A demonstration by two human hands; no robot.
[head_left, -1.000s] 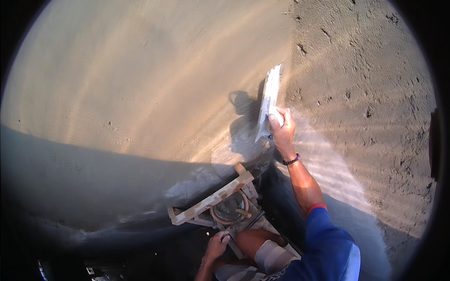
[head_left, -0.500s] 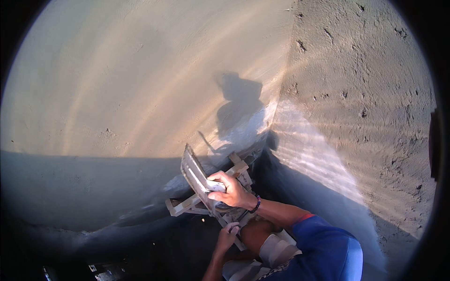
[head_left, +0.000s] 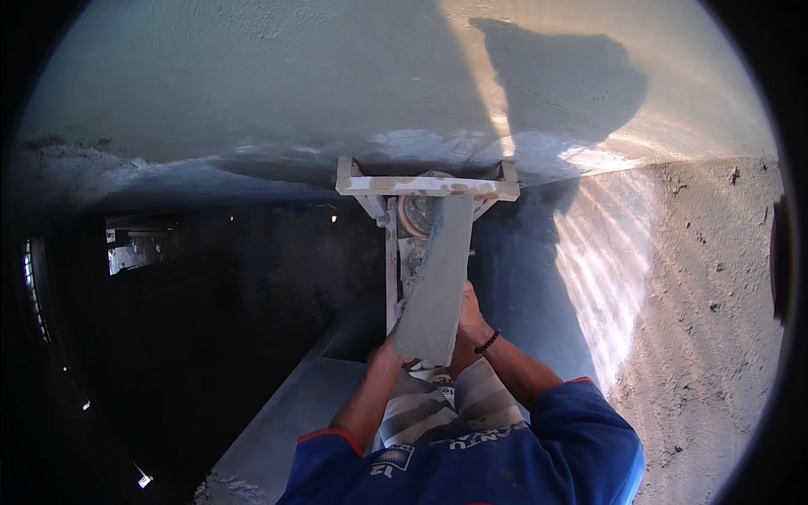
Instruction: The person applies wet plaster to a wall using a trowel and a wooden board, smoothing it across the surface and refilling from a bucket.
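A long grey plastering trowel [head_left: 439,282] stands tilted before me, its broad flat face in view and smeared with plaster. My right hand [head_left: 474,316] is closed behind its right edge; the handle is hidden by the blade. At the trowel's lower left edge is my left hand [head_left: 390,351], its fingers covered by the blade, so its grip does not show. Beyond the trowel's top end, a pale wooden frame [head_left: 370,185] with a crossbar stands against the wall. A round plaster-crusted container [head_left: 414,216] sits beneath the crossbar, partly hidden.
A smooth plastered wall [head_left: 295,76] rises ahead, bearing shadows. On the right a rougher wall [head_left: 707,295] meets it at a corner. A grey ledge [head_left: 282,412] lies at lower left beside a deep dark space.
My view has swung left, bringing the frame to the middle. The trowel has come down toward my body and turned its flat face up. My left hand has moved to its lower edge.
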